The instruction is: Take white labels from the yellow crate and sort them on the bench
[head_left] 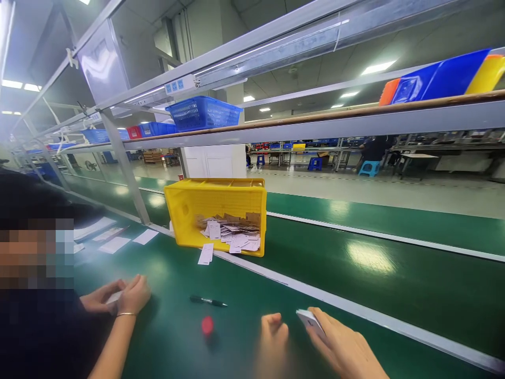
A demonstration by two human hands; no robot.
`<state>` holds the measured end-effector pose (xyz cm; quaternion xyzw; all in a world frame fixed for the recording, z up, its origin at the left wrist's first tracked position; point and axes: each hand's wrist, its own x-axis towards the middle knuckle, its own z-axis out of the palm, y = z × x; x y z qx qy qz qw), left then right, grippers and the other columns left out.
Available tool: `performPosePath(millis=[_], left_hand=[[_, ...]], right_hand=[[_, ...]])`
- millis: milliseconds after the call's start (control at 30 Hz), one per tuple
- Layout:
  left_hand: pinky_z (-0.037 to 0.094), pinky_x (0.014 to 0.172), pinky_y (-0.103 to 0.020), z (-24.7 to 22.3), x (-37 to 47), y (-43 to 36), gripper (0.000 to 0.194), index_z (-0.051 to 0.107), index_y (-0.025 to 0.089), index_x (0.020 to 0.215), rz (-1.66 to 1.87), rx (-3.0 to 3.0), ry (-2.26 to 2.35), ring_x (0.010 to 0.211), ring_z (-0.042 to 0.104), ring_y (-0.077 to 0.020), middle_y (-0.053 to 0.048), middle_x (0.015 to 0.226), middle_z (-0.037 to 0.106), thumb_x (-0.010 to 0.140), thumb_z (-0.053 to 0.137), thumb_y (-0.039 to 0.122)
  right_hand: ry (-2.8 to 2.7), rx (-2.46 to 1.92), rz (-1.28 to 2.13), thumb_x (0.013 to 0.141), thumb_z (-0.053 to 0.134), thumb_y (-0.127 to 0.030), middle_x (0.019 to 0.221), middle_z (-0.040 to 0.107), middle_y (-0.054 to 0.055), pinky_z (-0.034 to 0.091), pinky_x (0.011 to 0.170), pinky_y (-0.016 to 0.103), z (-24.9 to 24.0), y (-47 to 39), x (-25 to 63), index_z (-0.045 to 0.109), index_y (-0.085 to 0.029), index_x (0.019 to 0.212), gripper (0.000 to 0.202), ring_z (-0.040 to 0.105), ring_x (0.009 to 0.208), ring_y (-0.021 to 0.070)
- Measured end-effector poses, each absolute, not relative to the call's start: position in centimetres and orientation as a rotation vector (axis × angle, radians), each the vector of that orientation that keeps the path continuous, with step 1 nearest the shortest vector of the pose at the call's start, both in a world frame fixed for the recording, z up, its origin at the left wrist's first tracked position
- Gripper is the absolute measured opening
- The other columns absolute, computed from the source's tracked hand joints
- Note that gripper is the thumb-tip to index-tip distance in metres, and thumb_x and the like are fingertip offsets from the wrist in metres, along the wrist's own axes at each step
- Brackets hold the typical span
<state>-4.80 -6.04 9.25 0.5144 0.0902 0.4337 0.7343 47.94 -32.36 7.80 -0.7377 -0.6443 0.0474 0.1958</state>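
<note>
My right hand [341, 339] is closed on a small stack of white cards [311, 320], held between thumb and fingers above the green work surface [169, 342]. Just left of it, my left hand [273, 339] is partly blurred, its fingers curled in and no card showing in them. A black pen [208, 301] lies to the left of my hands. Near the pen is a small round red object [207, 326], too blurred to name.
A yellow bin [215, 192] lies on its side, with many paper slips [236, 234] inside and at its lip. At left, a co-worker's hands [132, 295] hold something white near loose papers [114, 245]. A shelf [315, 126] carries a blue basket [205, 113] above.
</note>
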Motion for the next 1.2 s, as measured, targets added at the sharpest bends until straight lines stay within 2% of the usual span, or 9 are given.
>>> performPosePath(millis=[133, 300, 400, 567, 767, 900, 1000, 1067, 1200], left_hand=[[0.054, 0.081, -0.046, 9.0, -2.1, -3.8, 0.046, 0.060, 0.025, 0.066, 1.041, 1.115, 0.273, 0.108, 0.067, -0.0223, -0.003, 0.079, 0.060, 0.073, 0.065, 0.071], [0.051, 0.084, -0.052, 10.0, -3.5, -3.5, 0.044, 0.065, 0.020, 0.083, 1.120, 1.107, 0.428, 0.113, 0.064, -0.0226, -0.007, 0.092, 0.062, 0.071, 0.073, 0.061], [0.052, 0.095, -0.048, 10.8, -3.6, -4.7, 0.037, 0.068, 0.027, 0.088, 1.224, 1.093, 0.476, 0.124, 0.058, -0.0194, -0.007, 0.105, 0.062, 0.067, 0.078, 0.056], [0.051, 0.100, -0.060, 10.8, 2.3, -7.9, 0.047, 0.062, 0.050, 0.114, 0.899, 1.116, 0.635, 0.140, 0.046, -0.0247, 0.000, 0.125, 0.060, 0.069, 0.076, 0.056], [0.053, 0.096, -0.064, 10.5, 2.6, -6.2, 0.049, 0.067, 0.034, 0.115, 0.881, 1.005, 0.632, 0.129, 0.057, -0.0315, -0.006, 0.111, 0.069, 0.074, 0.069, 0.060], [0.059, 0.071, -0.041, 9.4, -1.6, -2.6, 0.034, 0.071, 0.023, 0.078, 1.336, 0.575, 0.338, 0.084, 0.074, -0.0192, -0.001, 0.061, 0.065, 0.081, 0.064, 0.056], [0.052, 0.067, -0.026, 6.8, -1.6, -0.9, 0.066, 0.064, 0.003, 0.070, 1.490, 0.440, -0.072, 0.075, 0.072, -0.0095, -0.004, 0.068, 0.069, 0.089, 0.038, 0.061], [0.051, 0.069, -0.023, 5.1, -0.6, -0.2, 0.066, 0.063, -0.002, 0.077, 1.537, 0.425, -0.319, 0.081, 0.072, -0.0097, -0.005, 0.079, 0.071, 0.091, 0.037, 0.058], [0.059, 0.075, -0.018, 4.4, 0.0, 0.1, 0.037, 0.065, 0.025, 0.110, 1.697, 0.509, -0.055, 0.080, 0.070, -0.0033, 0.007, 0.080, 0.068, 0.077, 0.076, 0.038]], right_hand=[[-2.068, -2.405, -0.319, 0.084, 0.056, -0.018, 0.088, 0.070, 0.005, 0.045, 0.055, 0.031, 3.7, -31.8, 49.6, 0.063, -0.023, 0.097, 0.015, 0.071, 0.078, 0.0285], [-2.043, -2.276, -0.645, 0.087, 0.053, -0.017, 0.088, 0.065, 0.006, 0.038, 0.049, 0.028, 1.6, -30.8, 49.1, 0.060, -0.021, 0.098, 0.014, 0.066, 0.077, 0.0247], [-1.947, -2.158, -0.713, 0.087, 0.051, -0.018, 0.087, 0.062, 0.006, 0.031, 0.046, 0.026, 1.7, -30.7, 46.9, 0.058, -0.025, 0.094, 0.012, 0.063, 0.076, 0.0245], [-1.948, -1.967, -0.345, 0.086, 0.054, -0.026, 0.089, 0.062, 0.006, 0.042, 0.053, 0.030, 4.6, -32.2, 43.3, 0.060, -0.030, 0.093, 0.010, 0.060, 0.079, 0.0261], [-1.732, -1.783, 0.598, 0.093, 0.046, -0.051, 0.121, 0.062, 0.004, 0.051, 0.088, 0.030, 11.3, -34.0, 45.1, 0.059, -0.032, 0.117, 0.033, 0.060, 0.103, 0.0220], [-1.587, -1.880, 0.631, 0.094, 0.042, -0.057, 0.108, 0.065, 0.000, 0.049, 0.078, 0.028, 11.5, -33.5, 45.9, 0.059, -0.032, 0.106, 0.033, 0.061, 0.093, 0.0201], [-1.555, -1.952, 0.601, 0.091, 0.048, -0.052, 0.098, 0.065, -0.002, 0.047, 0.070, 0.026, 10.4, -33.2, 45.9, 0.057, -0.032, 0.102, 0.025, 0.060, 0.082, 0.0182], [-1.503, -1.956, 0.581, 0.089, 0.050, -0.052, 0.094, 0.064, -0.002, 0.046, 0.068, 0.026, 10.1, -33.0, 46.0, 0.056, -0.030, 0.100, 0.025, 0.058, 0.078, 0.0175], [-1.411, -1.902, 0.637, 0.084, 0.053, -0.057, 0.085, 0.060, 0.000, 0.044, 0.065, 0.026, 10.4, -32.5, 46.6, 0.054, -0.025, 0.093, 0.034, 0.053, 0.072, 0.0169]])
